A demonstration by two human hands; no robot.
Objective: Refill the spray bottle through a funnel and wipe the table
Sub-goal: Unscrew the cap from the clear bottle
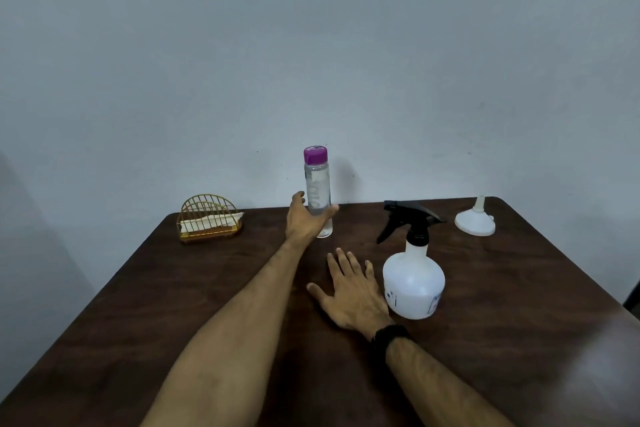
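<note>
A clear water bottle point(318, 184) with a purple cap stands upright near the table's far edge. My left hand point(304, 218) is wrapped around its lower half, thumb on the right side. A white spray bottle point(414, 282) with a black trigger head stands right of centre. My right hand point(349, 291) lies flat on the brown table point(173, 305), fingers spread, just left of the spray bottle, holding nothing. A white funnel point(475, 221) rests upside down, spout up, at the far right.
A gold wire napkin holder point(209, 220) with white napkins sits at the far left corner. A pale wall rises right behind the table. A black band circles my right wrist.
</note>
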